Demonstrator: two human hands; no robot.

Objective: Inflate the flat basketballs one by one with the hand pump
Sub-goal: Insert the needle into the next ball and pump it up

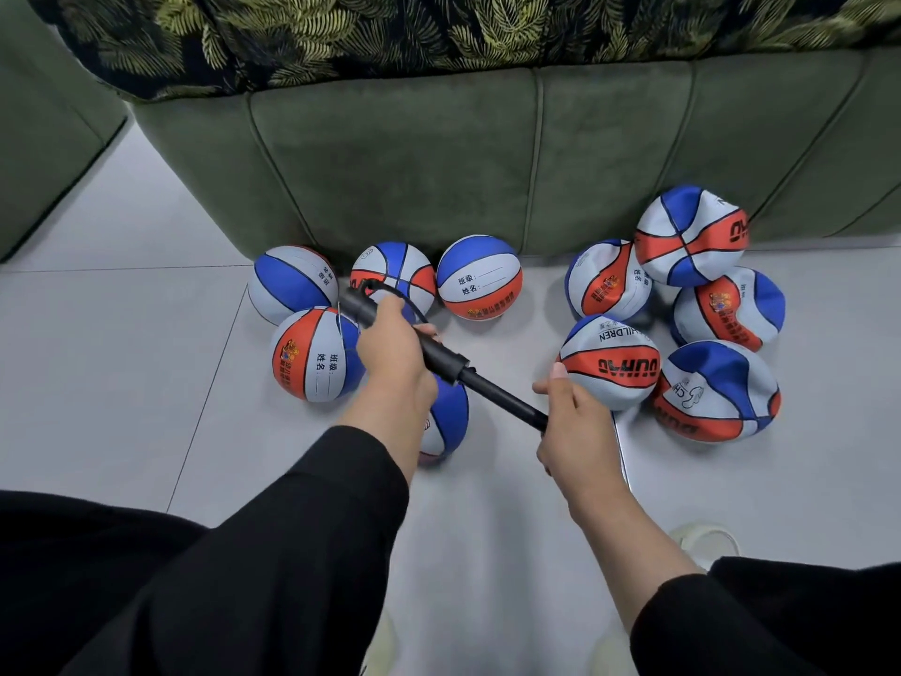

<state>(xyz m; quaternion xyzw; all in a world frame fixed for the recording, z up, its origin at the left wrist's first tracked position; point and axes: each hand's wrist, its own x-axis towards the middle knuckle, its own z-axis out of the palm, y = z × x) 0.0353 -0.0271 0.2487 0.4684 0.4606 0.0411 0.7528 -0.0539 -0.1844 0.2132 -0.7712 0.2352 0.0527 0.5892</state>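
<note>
We see a black plastic hand pump held slantwise above the pale tiled floor, and we take it as our landmark. The left hand is wrapped round the pump's thick barrel, fingers curled over it. The right hand grips the handle at the low end of the thin rod, which is drawn out of the barrel; its thumb points up, just beside a ball. The two hands are apart, one at each end of the pump.

From the pump's far end a thin black hose loops back toward the left hand; we cannot tell where its tip goes. Directly beneath the pump and left hand lies a blue and white basketball, largely hidden by the wrist.

To the left of and beyond the pump sit four round, firm-looking blue, white and orange basketballs, near the base of a dark green upholstered sofa. To the right of the pump five crumpled, dented basketballs of the same colours are heaped together, touching each other; the nearest one, printed with black letters, lies just beside the right hand. Black sleeves cover both forearms on the near side of the pump.
</note>
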